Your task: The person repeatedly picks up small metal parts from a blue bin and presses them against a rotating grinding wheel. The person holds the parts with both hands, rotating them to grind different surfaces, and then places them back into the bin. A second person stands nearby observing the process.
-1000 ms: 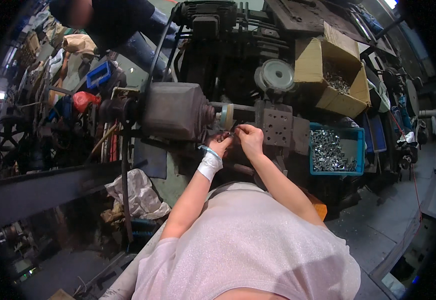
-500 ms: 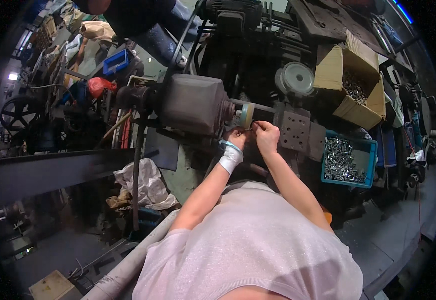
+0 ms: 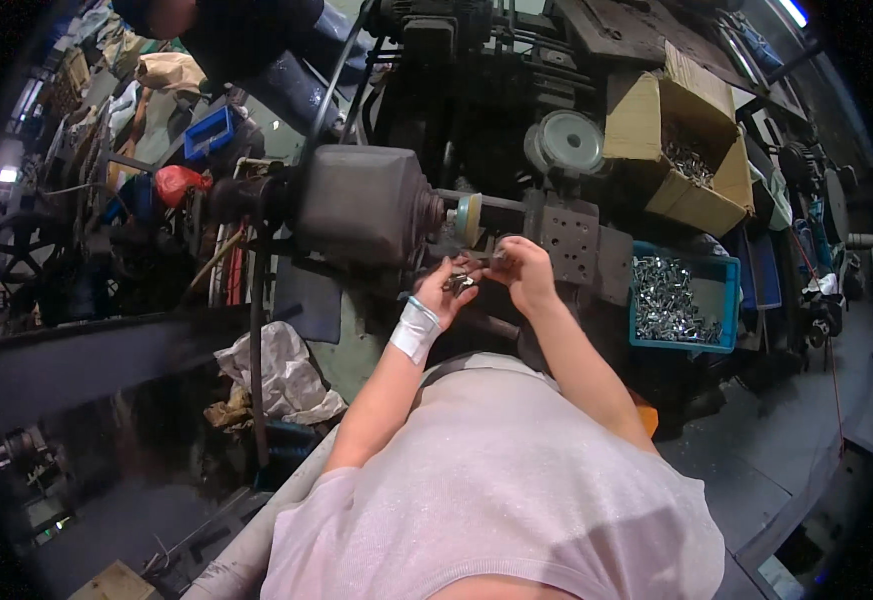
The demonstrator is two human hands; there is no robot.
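My left hand (image 3: 444, 293) is turned palm up and cupped, with several small shiny metal parts (image 3: 460, 284) lying in it. White wrapping and a light blue band circle that wrist. Close beside it, my right hand (image 3: 527, 272) pinches a small greyish metal part between thumb and fingertips; its shape is too small to make out. Both hands are just in front of a narrow yellowish wheel (image 3: 470, 220) on the spindle of a dark machine (image 3: 362, 205), apart from the wheel.
Right of the hands is a drilled metal block (image 3: 569, 245). Beyond it stand a blue-green crate (image 3: 732, 305) of shiny metal parts and an open cardboard box (image 3: 635, 130) with more parts. A crumpled whitish sack (image 3: 277, 372) lies at left. Another person's legs (image 3: 292, 85) show at upper left.
Both hands have drawn back from the wheel toward me. My left hand has turned palm up, showing the metal parts in it. The whole view has shifted slightly.
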